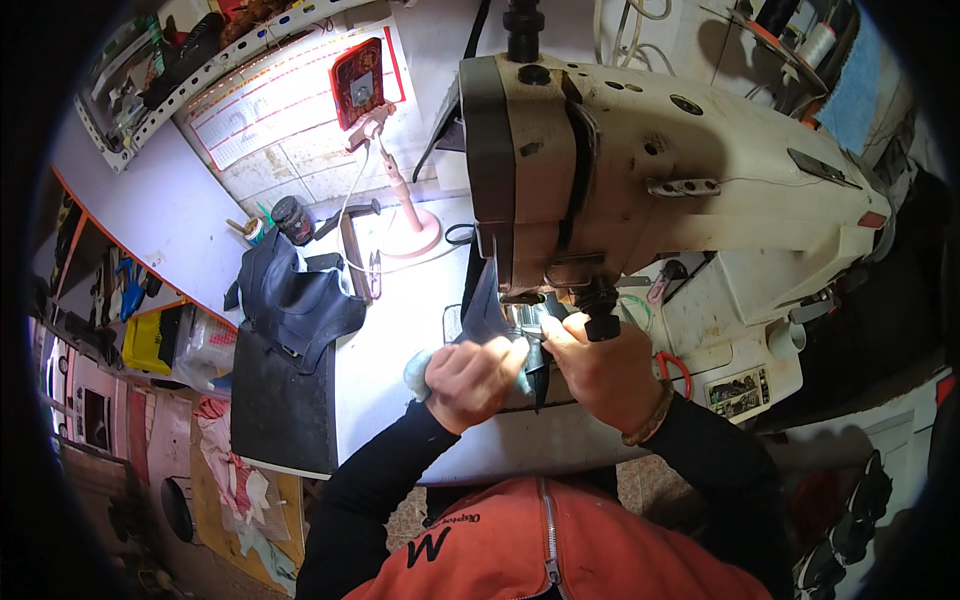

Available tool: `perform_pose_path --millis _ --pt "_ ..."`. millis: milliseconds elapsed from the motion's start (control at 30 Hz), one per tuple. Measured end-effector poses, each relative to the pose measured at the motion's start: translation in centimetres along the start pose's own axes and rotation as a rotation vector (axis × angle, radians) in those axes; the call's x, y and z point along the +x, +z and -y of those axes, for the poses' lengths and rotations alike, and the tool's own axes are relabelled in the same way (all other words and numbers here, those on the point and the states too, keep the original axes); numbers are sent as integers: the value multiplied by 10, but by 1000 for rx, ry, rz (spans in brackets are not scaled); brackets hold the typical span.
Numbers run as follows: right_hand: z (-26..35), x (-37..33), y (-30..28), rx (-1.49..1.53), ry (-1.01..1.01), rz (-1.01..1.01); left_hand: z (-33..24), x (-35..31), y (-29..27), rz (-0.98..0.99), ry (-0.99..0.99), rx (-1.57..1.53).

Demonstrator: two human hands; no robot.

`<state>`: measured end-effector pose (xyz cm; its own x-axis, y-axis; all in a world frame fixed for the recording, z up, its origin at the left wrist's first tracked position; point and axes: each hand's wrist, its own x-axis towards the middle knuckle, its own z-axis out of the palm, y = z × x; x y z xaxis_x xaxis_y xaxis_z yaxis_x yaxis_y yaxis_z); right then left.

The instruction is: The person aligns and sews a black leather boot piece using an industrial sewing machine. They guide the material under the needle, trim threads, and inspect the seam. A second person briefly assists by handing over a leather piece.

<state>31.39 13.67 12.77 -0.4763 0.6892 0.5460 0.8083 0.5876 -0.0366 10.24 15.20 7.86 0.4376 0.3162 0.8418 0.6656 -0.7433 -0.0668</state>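
A large off-white sewing machine [640,190] leans over the work spot, its needle area brightly lit. Just left of the needle my left hand [470,382] is closed, and pale blue cloth [417,374] pokes out on both sides of it. My right hand [610,372] has its fingers bent beside the presser foot, below a black knob; what lies between its fingertips is hidden. Dark material [484,308] hangs at the needle, and a narrow dark strip [540,388] drops toward the table's front edge between my hands.
A folded black leather-like piece [300,305] lies on the left of the white table [385,380]. Behind it stand a pink stand [410,230] holding a phone and a dark jar [292,220]. Red-handled scissors [678,372] lie by my right wrist, near a small parts tray [738,393].
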Motion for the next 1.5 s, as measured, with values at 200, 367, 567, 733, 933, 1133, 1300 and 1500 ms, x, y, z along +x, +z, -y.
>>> perform_pose_path --millis 200,367,567,733,933,1133,1300,1500 --pt "-1 -10 18 191 64 -125 7 -3 0 -32 76 -4" --pt "-13 -22 41 380 -21 -217 7 -4 2 -69 31 -36" --pt "-29 -22 53 515 -55 -142 8 -5 6 -75 50 -21" --pt "-26 -15 42 452 -86 -198 6 -2 4 -36 10 -35" --pt "-25 -1 12 461 68 24 9 5 -5 31 -29 -39" --pt "-15 11 -11 312 100 -7 5 7 -6 39 -44 -44" --pt "-4 19 -17 149 -39 12 -3 11 -7 44 -87 -55" --pt "-4 21 -20 87 -56 22 -7 15 -8 63 -92 -62"
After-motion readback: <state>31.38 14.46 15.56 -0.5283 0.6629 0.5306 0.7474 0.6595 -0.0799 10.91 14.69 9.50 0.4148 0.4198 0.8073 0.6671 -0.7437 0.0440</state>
